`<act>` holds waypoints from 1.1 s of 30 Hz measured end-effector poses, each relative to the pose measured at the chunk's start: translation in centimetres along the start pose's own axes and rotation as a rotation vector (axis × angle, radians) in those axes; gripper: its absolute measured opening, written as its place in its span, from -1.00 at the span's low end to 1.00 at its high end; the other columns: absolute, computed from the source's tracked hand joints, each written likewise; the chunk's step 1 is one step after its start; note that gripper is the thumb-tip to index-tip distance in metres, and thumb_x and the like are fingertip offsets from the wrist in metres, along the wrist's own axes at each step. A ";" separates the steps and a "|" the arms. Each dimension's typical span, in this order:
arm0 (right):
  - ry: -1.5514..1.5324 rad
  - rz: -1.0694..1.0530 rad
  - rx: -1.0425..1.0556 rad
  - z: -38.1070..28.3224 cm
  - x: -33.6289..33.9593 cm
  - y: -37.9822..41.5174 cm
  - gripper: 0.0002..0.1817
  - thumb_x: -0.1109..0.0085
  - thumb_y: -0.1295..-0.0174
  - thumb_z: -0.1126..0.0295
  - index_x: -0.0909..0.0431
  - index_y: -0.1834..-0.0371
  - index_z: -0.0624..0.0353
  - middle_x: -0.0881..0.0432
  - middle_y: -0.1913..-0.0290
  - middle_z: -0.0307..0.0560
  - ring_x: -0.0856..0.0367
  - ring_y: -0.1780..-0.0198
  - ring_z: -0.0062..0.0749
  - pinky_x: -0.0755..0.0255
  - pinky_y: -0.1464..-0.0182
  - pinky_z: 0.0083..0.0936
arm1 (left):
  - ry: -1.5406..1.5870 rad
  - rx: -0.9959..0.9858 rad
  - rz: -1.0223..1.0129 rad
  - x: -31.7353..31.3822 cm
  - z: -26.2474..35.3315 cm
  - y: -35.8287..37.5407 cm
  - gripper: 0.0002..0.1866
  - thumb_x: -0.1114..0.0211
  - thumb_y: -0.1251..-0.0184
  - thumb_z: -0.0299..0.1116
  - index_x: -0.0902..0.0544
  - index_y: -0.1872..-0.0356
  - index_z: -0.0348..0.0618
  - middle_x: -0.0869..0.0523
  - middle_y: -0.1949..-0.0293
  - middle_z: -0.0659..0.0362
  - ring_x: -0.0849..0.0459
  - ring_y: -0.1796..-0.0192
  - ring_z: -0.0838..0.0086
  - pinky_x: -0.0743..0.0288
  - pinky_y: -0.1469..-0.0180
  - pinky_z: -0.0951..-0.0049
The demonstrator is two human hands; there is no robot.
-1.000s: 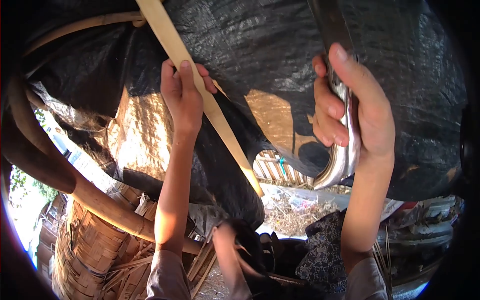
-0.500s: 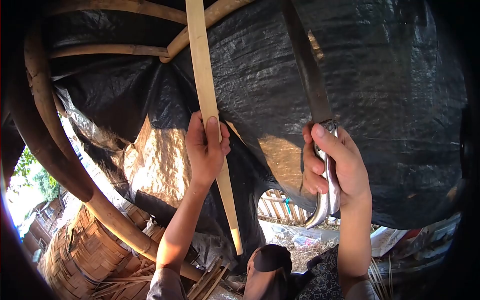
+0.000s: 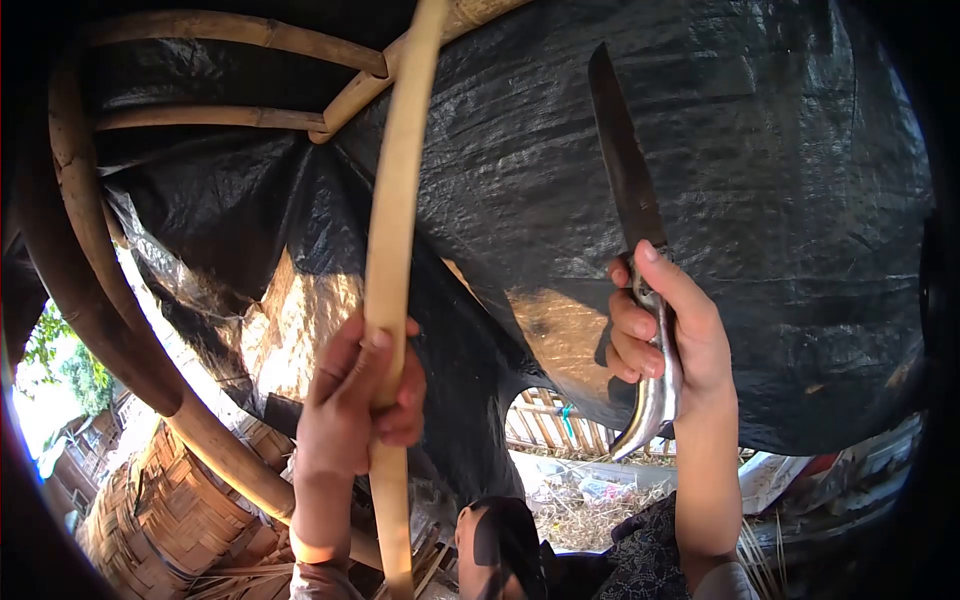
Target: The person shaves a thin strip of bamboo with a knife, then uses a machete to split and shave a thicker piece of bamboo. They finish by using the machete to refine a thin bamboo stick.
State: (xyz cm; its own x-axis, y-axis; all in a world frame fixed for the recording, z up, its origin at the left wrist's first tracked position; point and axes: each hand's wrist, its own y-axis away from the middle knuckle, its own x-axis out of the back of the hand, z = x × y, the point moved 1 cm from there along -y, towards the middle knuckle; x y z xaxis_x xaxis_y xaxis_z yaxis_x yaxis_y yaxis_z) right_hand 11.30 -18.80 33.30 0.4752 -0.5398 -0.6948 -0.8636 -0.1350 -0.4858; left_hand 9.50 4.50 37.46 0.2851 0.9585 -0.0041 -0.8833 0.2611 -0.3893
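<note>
A long, pale bamboo strip [image 3: 393, 210] runs nearly upright through the left half of the view, its upper end reaching the top edge. My left hand [image 3: 365, 390] is wrapped round its lower part, thumb on the near face. On the right, my right hand [image 3: 670, 330] grips a large knife [image 3: 630, 165] by its shiny, curved metal handle [image 3: 652, 395]. The dark blade points up and slightly left, apart from the strip. Part of the handle is hidden by my fingers.
Black plastic sheeting [image 3: 780, 220] hangs behind both hands. Bamboo poles [image 3: 230, 455] frame the left side and top. A woven bamboo basket [image 3: 165, 510] stands at lower left. Dry straw [image 3: 600, 520] and a slatted bamboo fence [image 3: 545, 420] show below.
My left hand has moved down and left with the bamboo strip, which now leans the other way and sits lower. The knife blade has tipped so that its point shows.
</note>
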 end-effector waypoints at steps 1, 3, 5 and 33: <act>-0.010 -0.012 0.011 -0.2 0.1 0.1 -0.76 -0.04 -0.27 0.21 -0.44 0.44 0.13 -0.41 0.73 -0.24 -0.36 0.83 -0.56 -0.25 0.75 -0.60 | 0.022 0.040 -0.060 0.3 -0.7 0.2 -0.78 0.08 -0.43 -0.25 -0.38 0.07 -0.13 -0.37 0.62 0.19 -0.15 0.74 0.67 -0.09 0.72 0.64; -0.004 -0.025 0.035 -0.4 0.1 0.4 -0.75 0.00 -0.29 0.19 -0.44 0.42 0.13 -0.41 0.74 -0.25 -0.35 0.84 -0.57 -0.26 0.74 -0.58 | 0.091 0.195 -0.085 0.6 -2.3 1.1 -0.80 0.08 -0.43 -0.28 -0.39 0.08 -0.13 -0.37 0.61 0.18 -0.17 0.73 0.66 -0.10 0.71 0.64; 0.026 -0.015 0.051 -0.7 0.0 0.8 -0.75 0.00 -0.29 0.19 -0.44 0.41 0.14 -0.41 0.74 -0.24 -0.35 0.84 -0.56 -0.26 0.74 -0.58 | 0.148 0.329 -0.091 0.5 -4.4 1.9 -0.81 0.06 -0.42 -0.30 -0.40 0.09 -0.15 -0.37 0.60 0.18 -0.18 0.73 0.65 -0.11 0.71 0.64; 0.316 0.103 -0.202 2.4 6.8 1.8 -0.97 0.01 -0.15 0.48 -0.37 0.40 0.09 -0.15 0.86 -0.38 -0.13 0.92 -0.61 -0.09 0.78 -0.52 | 0.790 0.342 -0.031 2.7 -22.7 4.2 -0.73 -0.13 -0.29 -0.26 -0.52 0.39 -0.32 -0.52 0.57 0.12 -0.52 0.57 0.40 -0.44 0.53 0.49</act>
State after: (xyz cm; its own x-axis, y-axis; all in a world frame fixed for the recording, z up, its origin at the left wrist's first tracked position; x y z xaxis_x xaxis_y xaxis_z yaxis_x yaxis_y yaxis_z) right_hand 13.41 -20.67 26.42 0.3357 -0.7845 -0.5214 -0.9350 -0.2103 -0.2856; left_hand 15.03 5.55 14.94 0.3743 0.6227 -0.6871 -0.8982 0.4277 -0.1017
